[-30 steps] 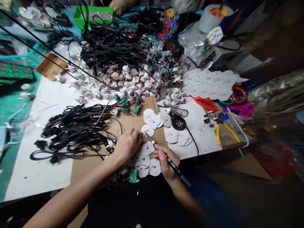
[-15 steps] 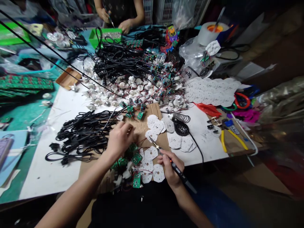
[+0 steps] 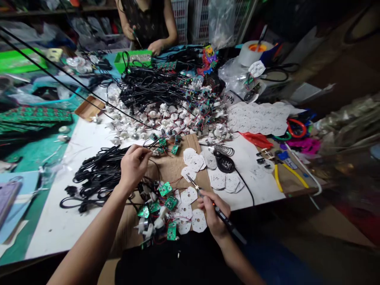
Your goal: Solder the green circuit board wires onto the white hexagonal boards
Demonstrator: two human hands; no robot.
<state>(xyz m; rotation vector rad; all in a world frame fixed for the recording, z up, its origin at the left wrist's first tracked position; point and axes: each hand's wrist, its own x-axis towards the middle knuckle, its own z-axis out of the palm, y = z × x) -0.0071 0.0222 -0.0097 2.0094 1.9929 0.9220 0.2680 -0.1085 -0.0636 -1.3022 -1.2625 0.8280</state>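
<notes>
My right hand (image 3: 216,213) grips a black soldering iron (image 3: 227,222) with a small orange-red light. Its tip rests at a white octagonal circuit board (image 3: 189,174) on the cardboard. My left hand (image 3: 135,164) is closed in a pinch by the bundle of black power cords (image 3: 97,170); what its fingers hold is too small to make out. Just beyond its fingertips lie small green circuit boards (image 3: 162,144) with wires. Between my hands are more green boards (image 3: 165,189), white motor-like parts (image 3: 160,221) and several white boards (image 3: 188,196).
A heap of white parts (image 3: 175,118) and black cords (image 3: 148,89) fills the table's middle. To the right are a soldering iron stand (image 3: 225,162), sheets of white boards (image 3: 258,118) and yellow-handled pliers (image 3: 292,174). A co-worker (image 3: 148,23) sits opposite, behind a green tray (image 3: 118,61).
My left hand has moved left and slightly up, off the green boards and towards the black cords. My right hand and the soldering iron have barely moved. The view has tilted up a little.
</notes>
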